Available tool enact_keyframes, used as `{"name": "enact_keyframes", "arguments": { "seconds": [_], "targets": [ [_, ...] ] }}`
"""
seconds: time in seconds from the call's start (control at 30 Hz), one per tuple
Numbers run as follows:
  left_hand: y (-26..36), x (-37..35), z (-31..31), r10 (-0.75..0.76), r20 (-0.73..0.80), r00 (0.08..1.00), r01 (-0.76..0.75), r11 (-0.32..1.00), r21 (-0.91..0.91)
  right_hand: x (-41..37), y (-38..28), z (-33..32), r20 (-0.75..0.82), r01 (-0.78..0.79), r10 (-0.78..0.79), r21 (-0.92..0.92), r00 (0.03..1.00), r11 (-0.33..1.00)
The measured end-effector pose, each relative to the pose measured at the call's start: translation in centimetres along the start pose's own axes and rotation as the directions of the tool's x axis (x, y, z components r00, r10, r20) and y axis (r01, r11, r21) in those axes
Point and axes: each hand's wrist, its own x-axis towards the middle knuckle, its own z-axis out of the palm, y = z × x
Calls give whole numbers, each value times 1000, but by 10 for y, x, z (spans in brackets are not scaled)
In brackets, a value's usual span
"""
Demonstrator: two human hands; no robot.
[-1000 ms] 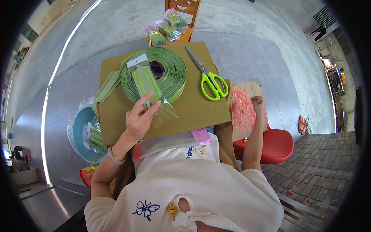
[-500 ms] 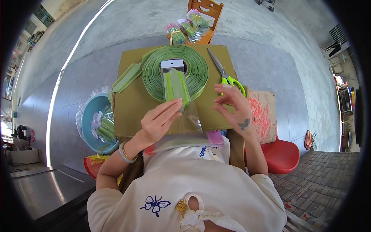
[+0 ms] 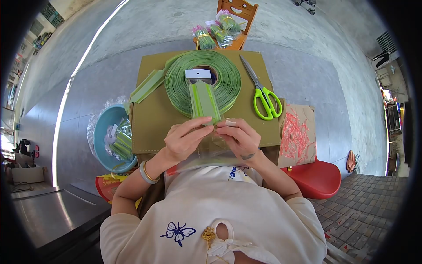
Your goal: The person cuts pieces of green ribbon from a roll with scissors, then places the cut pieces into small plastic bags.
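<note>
A clear plastic bag (image 3: 204, 97) with a white header card holds folded green ribbon and lies over the big roll of green ribbon (image 3: 176, 88). My left hand (image 3: 187, 137) pinches the lower left part of this bag. At its lower right corner, my right hand (image 3: 239, 137) has its thumb and fingers closed on the bag's edge, close to the left fingertips. The scissors (image 3: 265, 100) with lime-green handles lie on the olive table (image 3: 154, 132), to the right of the roll. The ribbon's loose end (image 3: 148, 86) stretches over the table's left edge.
A blue basin (image 3: 97, 143) with several filled bags stands at the left. Pinkish-red strips (image 3: 295, 134) cover a cardboard piece (image 3: 310, 154) by a red stool (image 3: 318, 178) at the right. Beyond the table, a wooden chair (image 3: 250, 20) carries bundled bags (image 3: 225, 26).
My right hand has come left and down from beside the scissors to the bag's lower edge and closed on it. The left hand keeps its hold.
</note>
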Motion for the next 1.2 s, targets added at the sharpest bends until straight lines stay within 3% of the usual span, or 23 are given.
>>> {"name": "enact_keyframes", "arguments": {
  "seconds": [0.3, 0.4, 0.5, 0.6, 0.7, 0.77, 0.83, 0.9, 1.0, 1.2],
  "targets": [
    [-1, -11, -3, 6, 42, 999, -5, 1000, -28, 0, 3, -6, 38, -66, 63, 63, 997, 996],
    [1, -13, -4, -59, 59, 997, 63, 996, -60, 0, 3, -7, 49, -132, 126, 146, 991, 980],
    [-3, -20, 1, -130, 34, 991, 133, 980, -145, -9, 6, -4, 87, -338, 327, 307, 941, 890],
    [10, -18, -1, -547, 83, 833, 529, 744, -408, -10, 3, 4, 124, -502, 528, 547, 840, 670],
    [14, -21, 3, -708, 57, 704, 610, 562, -559, -11, 7, 15, 85, -561, 588, 435, 804, 704],
    [11, -30, 3, -751, 53, 658, 661, 543, -518, -10, 4, 18, 179, -639, 656, 512, 733, 574],
    [9, -35, -1, -806, 143, 574, 728, 423, -540, -8, 1, 18, 281, -715, 715, 559, 640, 420],
    [9, -36, -4, -837, 341, 428, 762, 130, -635, -7, 0, 16, 387, -781, 759, 574, 524, 247],
    [13, -33, -4, -849, 447, 283, 706, -131, -696, -9, 3, 19, 405, -793, 771, 573, 492, 205],
    [14, -34, -3, -848, 479, 226, 641, -242, -729, -11, 4, 21, 419, -798, 809, 594, 412, 99]
  ]
}}
